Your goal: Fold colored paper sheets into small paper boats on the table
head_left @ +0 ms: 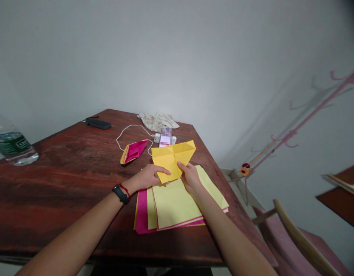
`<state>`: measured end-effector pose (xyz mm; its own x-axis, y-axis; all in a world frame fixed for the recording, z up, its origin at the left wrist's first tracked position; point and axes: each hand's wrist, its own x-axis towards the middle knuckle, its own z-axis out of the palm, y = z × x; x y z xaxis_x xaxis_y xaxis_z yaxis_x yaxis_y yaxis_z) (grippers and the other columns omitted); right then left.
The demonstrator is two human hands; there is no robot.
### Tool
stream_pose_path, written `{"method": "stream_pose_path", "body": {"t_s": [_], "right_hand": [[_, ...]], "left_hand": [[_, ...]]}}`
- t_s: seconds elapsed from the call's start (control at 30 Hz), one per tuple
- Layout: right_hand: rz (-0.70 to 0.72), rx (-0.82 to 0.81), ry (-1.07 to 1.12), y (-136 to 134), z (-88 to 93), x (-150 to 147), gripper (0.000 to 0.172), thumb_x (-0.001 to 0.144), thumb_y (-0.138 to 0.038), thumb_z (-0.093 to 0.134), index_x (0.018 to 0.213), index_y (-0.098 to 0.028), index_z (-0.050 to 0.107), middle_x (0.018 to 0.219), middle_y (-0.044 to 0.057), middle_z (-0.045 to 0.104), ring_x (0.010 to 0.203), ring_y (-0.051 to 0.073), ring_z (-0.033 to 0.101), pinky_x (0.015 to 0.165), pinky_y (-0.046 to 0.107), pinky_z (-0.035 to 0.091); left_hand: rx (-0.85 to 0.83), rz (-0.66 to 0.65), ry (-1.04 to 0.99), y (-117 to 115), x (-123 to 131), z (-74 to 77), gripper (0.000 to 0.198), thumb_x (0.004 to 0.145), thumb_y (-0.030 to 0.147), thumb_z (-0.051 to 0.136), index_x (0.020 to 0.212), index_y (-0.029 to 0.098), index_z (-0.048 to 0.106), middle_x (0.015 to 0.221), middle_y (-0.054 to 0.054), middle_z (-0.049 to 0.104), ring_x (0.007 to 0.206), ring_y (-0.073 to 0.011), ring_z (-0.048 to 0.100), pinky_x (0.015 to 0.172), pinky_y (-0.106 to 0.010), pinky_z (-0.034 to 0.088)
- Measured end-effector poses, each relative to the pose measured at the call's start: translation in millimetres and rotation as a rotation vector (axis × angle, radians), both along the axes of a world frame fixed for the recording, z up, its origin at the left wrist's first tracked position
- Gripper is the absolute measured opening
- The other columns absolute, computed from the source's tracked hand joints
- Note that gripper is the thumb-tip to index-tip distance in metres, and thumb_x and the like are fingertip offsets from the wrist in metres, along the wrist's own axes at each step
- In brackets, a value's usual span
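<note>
A creased sheet of yellow origami paper [174, 155], partly folded along its top edge, is held up between my two hands. My left hand [152, 176] pinches its lower left side, thumb on the front and the other fingers mostly behind. On the lower right, my right hand [191, 177] grips it with the thumb pressed on the front. Beneath lies a stack of paper sheets [179, 207] in pale yellow, magenta and orange-yellow. Left of the held sheet rests a folded magenta and yellow paper piece [134, 151].
A phone [165, 138] with a lit screen stands behind the sheet, near a white cable [128, 128]. Farther back lie a crumpled cloth [158, 122] and a dark power bank-like device [98, 123]. A water bottle [14, 143] stands left; a chair [294, 237] is right.
</note>
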<state>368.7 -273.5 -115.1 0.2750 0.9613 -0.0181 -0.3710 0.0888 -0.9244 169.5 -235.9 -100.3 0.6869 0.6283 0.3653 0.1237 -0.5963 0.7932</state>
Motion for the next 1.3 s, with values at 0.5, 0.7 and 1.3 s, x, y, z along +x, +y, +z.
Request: {"method": "stream_pose_path", "body": {"t_s": [0.5, 0.7, 1.3], "right_hand": [[0.007, 0.025, -0.004, -0.1, 1.1, -1.6, 0.036, 0.067, -0.035, 0.084, 0.096, -0.017, 0.074, 0.098, 0.012, 0.078, 0.093, 0.031, 0.074, 0.08, 0.044, 0.061], [0.008, 0.067, -0.033, 0.0, -0.6, -2.9, 0.043, 0.065, -0.034, 0.085, 0.103, -0.017, 0.072, 0.106, 0.011, 0.077, 0.097, 0.031, 0.073, 0.082, 0.043, 0.06], [-0.014, 0.115, -0.404, 0.5, -2.9, -3.3, 0.042, 0.066, -0.046, 0.081, 0.094, -0.015, 0.072, 0.095, 0.011, 0.077, 0.079, 0.026, 0.071, 0.068, 0.036, 0.057]], "left_hand": [[-0.055, 0.042, -0.052, 1.3, 0.2, -1.6, 0.035, 0.071, 0.026, 0.08, 0.105, 0.02, 0.077, 0.112, -0.009, 0.076, 0.099, -0.0232, 0.072, 0.086, -0.031, 0.055], [-0.002, 0.101, -0.046, 4.2, -1.4, -0.7, 0.022, 0.075, 0.024, 0.076, 0.096, 0.02, 0.078, 0.103, -0.007, 0.078, 0.094, -0.0224, 0.072, 0.088, -0.03, 0.053], [-0.026, 0.298, -0.119, 5.7, -0.9, 2.5, 0.026, 0.07, 0.036, 0.08, 0.077, 0.017, 0.065, 0.08, -0.003, 0.072, 0.076, -0.0187, 0.066, 0.069, -0.026, 0.048]]}}
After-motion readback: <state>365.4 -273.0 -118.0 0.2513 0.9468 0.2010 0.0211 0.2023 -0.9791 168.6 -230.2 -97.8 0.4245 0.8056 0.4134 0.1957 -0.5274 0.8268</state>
